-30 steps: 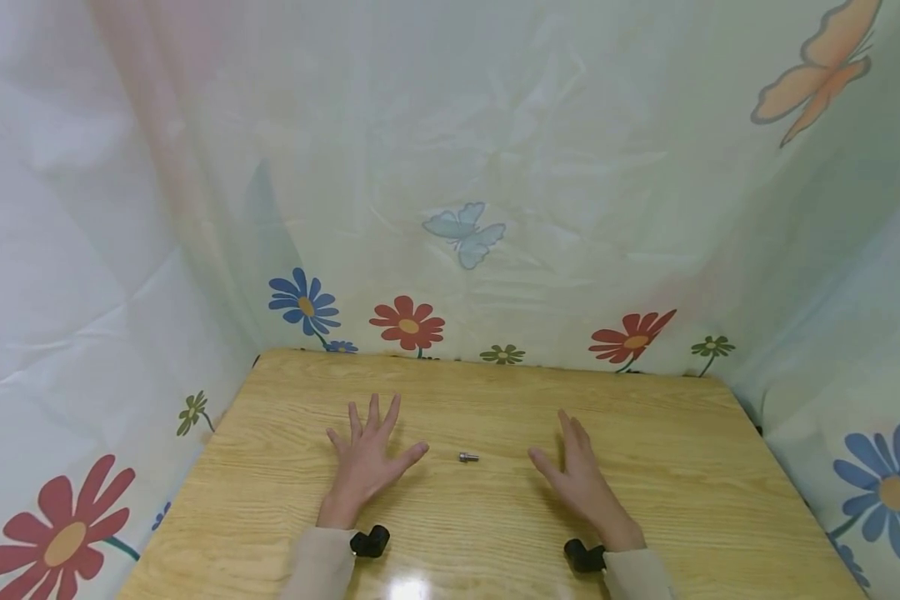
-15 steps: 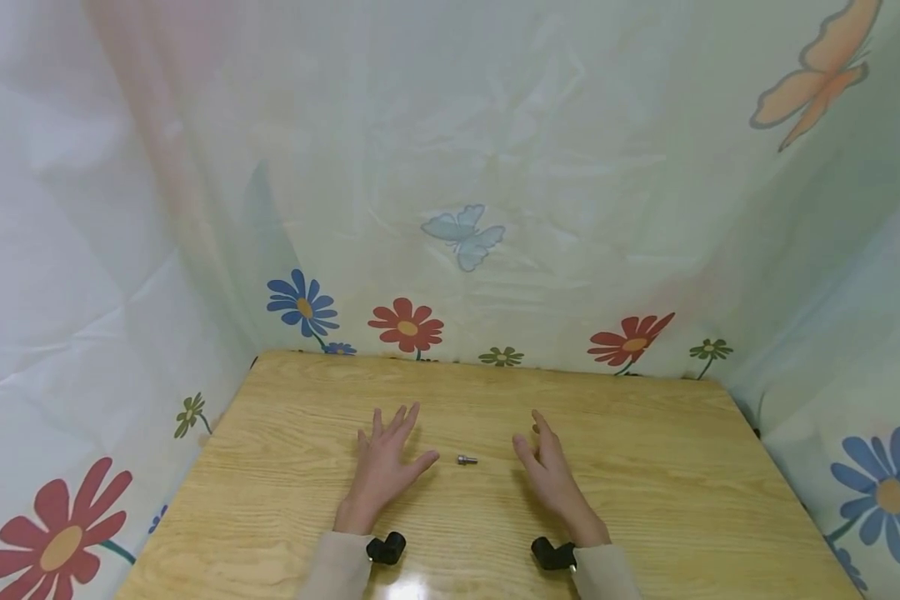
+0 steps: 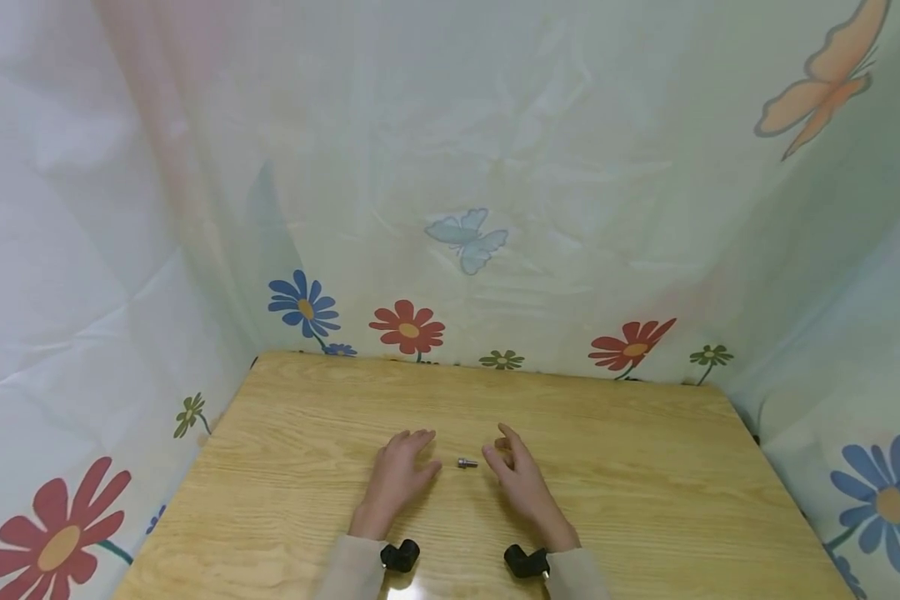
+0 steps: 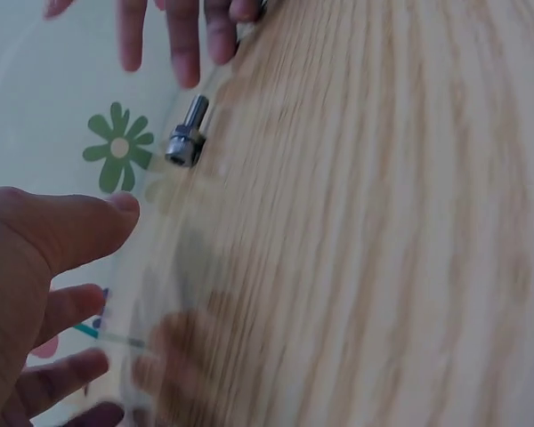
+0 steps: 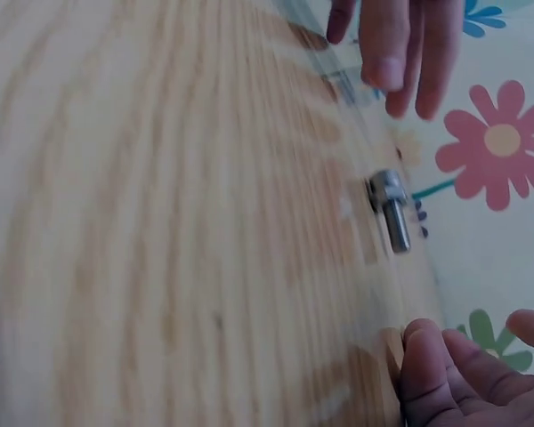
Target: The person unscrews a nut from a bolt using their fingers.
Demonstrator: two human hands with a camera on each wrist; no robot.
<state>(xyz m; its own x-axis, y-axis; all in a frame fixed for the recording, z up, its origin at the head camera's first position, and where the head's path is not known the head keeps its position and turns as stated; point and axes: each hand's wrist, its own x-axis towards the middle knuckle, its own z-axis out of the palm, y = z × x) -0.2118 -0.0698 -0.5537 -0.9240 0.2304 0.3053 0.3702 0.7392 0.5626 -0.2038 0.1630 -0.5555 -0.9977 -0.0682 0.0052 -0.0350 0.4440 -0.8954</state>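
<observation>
A small silver bolt [image 3: 467, 463] with a cylindrical head lies on its side on the wooden table, between the two hands. What looks like a nut sits on its shank next to the head, seen on the bolt [image 4: 188, 133] in the left wrist view. Just to its left hovers my left hand [image 3: 399, 477], fingers loosely bent and thumb toward the head end. My right hand [image 3: 521, 479] is close on the other side, thumb and fingers parted near the threaded end of the bolt [image 5: 392, 210]. Neither hand touches it.
The wood-grain table [image 3: 285, 483] reaches back to a pale curtain [image 3: 570, 208] printed with flowers and butterflies, which also hangs at both sides. A small black camera is strapped at each wrist. Light glares off the table's front.
Both hands have moved inward toward the bolt, the left going right and the right going left. The spread fingers of the left hand have drawn together and bent. The bolt stays in place.
</observation>
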